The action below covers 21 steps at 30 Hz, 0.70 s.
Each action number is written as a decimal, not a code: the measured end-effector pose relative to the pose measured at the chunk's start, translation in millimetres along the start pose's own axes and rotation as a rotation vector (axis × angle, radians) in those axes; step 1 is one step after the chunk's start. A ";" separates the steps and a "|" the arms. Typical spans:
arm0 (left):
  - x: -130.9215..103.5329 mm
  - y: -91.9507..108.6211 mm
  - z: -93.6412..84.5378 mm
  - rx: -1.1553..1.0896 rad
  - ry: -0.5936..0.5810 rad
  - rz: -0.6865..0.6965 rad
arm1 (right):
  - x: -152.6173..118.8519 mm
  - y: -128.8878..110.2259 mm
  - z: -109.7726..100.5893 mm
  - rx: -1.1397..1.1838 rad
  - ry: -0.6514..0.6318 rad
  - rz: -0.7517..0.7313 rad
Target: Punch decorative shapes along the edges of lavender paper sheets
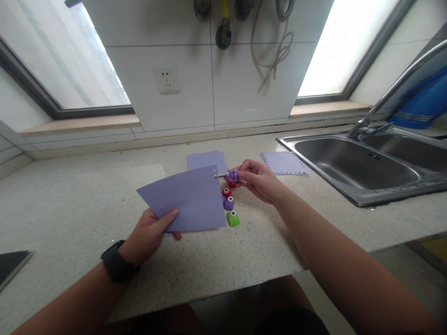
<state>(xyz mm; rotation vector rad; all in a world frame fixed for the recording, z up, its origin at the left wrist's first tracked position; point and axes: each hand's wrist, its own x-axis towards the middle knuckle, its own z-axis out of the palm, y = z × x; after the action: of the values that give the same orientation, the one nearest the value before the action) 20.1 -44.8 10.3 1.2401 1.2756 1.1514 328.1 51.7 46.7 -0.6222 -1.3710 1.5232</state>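
My left hand (153, 231) grips a sheet of purple paper (190, 200) by its lower left edge, thumb on top, and holds it up above the counter. In my right hand (256, 179) is a small purple craft punch (232, 176), its metal part at the sheet's upper right corner. Whether the paper sits inside its slot I cannot tell. Below it on the counter lie a red punch (226, 192), another purple punch (229, 203) and a green punch (233, 218). More red shows just behind the held punch.
Behind the held sheet lies a stack of purple paper (207, 160). Sheets with punched edges (284, 163) rest near the steel sink (352, 163) on the right. Small paper bits (249, 228) are scattered on the speckled counter (87, 200). A dark flat object (14, 265) is at far left.
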 end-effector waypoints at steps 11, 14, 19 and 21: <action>1.4 -4.4 -2.7 -0.025 -0.015 -0.017 | -4.9 -1.1 4.1 0.056 -0.132 0.019; 1.8 -5.2 -4.3 -0.034 -0.030 -0.023 | -4.2 -2.2 6.6 0.087 -0.096 0.002; 0.8 0.4 -3.8 -0.002 -0.063 -0.029 | -2.3 1.7 11.5 0.098 -0.022 0.008; 0.4 2.7 -3.3 0.015 -0.061 -0.033 | -2.4 3.9 15.2 0.084 -0.018 0.003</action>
<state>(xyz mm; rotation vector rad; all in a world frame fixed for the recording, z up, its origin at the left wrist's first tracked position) 17.0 -44.3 13.1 1.2511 1.2574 1.0744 314.8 42.9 46.1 -0.5591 -1.3126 1.5837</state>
